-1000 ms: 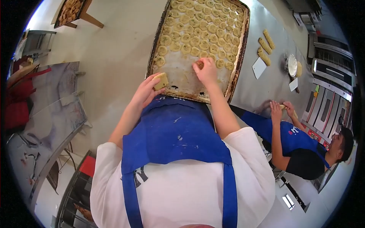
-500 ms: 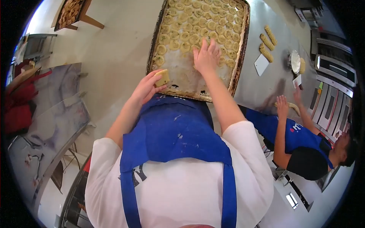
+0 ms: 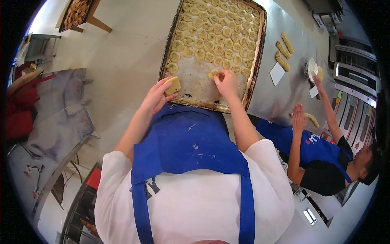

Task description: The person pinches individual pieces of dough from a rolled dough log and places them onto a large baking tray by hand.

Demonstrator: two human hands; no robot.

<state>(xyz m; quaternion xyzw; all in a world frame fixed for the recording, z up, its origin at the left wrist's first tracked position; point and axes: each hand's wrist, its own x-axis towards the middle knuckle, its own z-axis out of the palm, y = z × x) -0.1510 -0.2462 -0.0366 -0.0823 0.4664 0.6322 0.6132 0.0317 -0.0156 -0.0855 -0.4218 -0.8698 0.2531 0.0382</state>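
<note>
A large dark-rimmed baking tray bears many round dough slices in close rows over its far part. At the tray's near left corner my left hand holds a pale yellow dough piece. My right hand is over the bare near part of the tray, thumb and finger pinched on the edge of one round slice. That slice is just below the nearest row. Whether it rests on the tray is unclear.
Right of the tray, a metal table holds twisted dough rolls, a white scraper and a white bowl. A co-worker reaches toward the bowl, other hand by a dough strip. A tray of baked pieces is far left.
My right hand went up to the rows with fingers spread, then came back down and now pinches a slice. My left hand stays nearly still. The co-worker's far hand moved from the dough toward the bowl.
</note>
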